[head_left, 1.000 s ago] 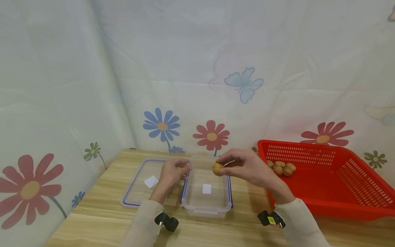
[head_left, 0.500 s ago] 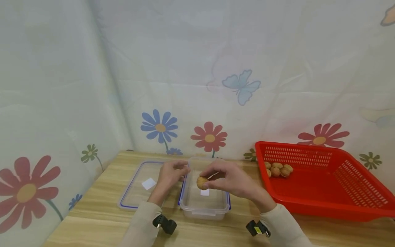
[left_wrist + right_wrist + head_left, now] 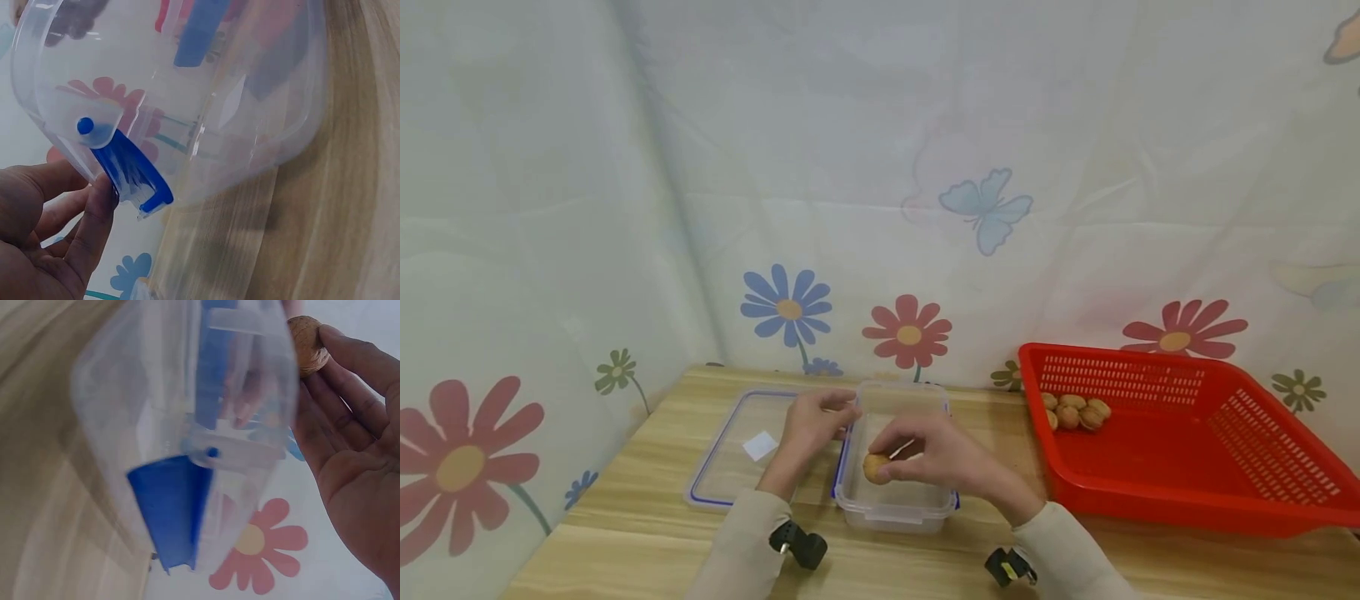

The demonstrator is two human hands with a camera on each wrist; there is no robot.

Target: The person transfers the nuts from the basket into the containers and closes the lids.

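Note:
My right hand (image 3: pixel 936 454) pinches a brown walnut (image 3: pixel 876 468) between thumb and fingers, over the near part of a clear plastic box (image 3: pixel 895 510) with blue side latches. From the right wrist view, the walnut (image 3: pixel 308 347) shows beyond the box's rim. At the box's left side, my left hand (image 3: pixel 812 425) holds the rim with its fingertips. One of those fingertips is right at a blue latch (image 3: pixel 134 169), which hangs down along the wall in the left wrist view.
A clear lid (image 3: pixel 722 475) with a blue seal lies left of the box on the wooden table (image 3: pixel 625 533). To the right, a red basket (image 3: pixel 1150 492) has several walnuts (image 3: pixel 1071 411) in its left corner. A flower-print curtain (image 3: pixel 850 167) stands behind.
My right hand has carried the walnut left and toward me, from the box's right side to over its near part. The left hand has kept its place at the rim.

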